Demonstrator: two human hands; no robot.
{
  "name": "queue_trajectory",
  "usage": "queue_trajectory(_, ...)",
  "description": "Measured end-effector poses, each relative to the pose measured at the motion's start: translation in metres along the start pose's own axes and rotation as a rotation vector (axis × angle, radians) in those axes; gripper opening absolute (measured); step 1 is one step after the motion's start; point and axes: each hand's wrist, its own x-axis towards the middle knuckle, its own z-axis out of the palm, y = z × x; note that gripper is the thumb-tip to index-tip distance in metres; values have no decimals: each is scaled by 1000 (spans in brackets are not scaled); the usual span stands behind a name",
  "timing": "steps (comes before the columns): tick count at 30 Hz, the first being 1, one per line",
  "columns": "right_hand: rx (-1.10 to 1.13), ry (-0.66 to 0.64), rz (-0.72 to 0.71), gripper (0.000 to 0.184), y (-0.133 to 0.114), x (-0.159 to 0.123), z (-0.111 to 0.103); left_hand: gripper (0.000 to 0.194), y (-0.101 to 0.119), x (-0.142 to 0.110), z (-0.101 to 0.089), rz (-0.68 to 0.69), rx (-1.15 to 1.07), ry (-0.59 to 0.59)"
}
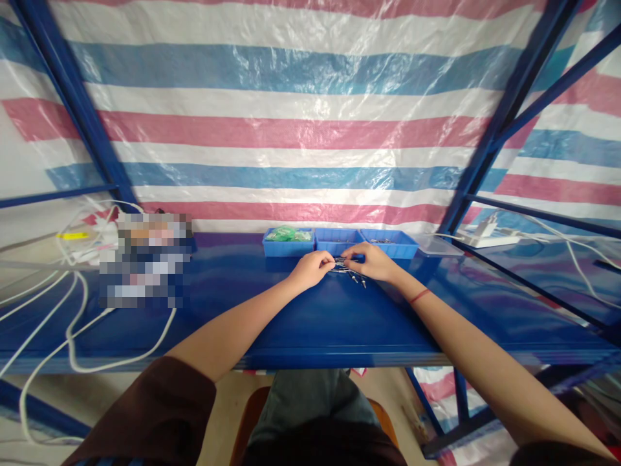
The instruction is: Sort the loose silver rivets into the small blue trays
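Observation:
Several thin metal pieces with dark, thicker ends lie in a loose bunch on the blue table; they are too small for me to name their kind. At the left of the bunch, my left hand is closed in a pinch, thumb against fingers. From the other side, my right hand reaches over the bunch with curled fingers, thumb and fingertips among the pieces. What sits between the fingertips of either hand is too small to make out.
Three blue bins stand behind my hands: the left bin holds green-tinted plastic bags, the middle and right bins small metal parts. A clear plastic lid lies to the right. White cables and a blurred-out patch are at left, a power strip at right.

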Motion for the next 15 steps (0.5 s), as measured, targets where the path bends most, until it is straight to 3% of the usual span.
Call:
queue_trajectory(7, 234, -73, 124, 21, -5, -1, -4, 17, -1, 2, -2, -99, -157, 63)
queue_trajectory(15, 325, -5, 107, 27, -6, 0, -1, 26, -2, 3, -5, -122, -232, 43)
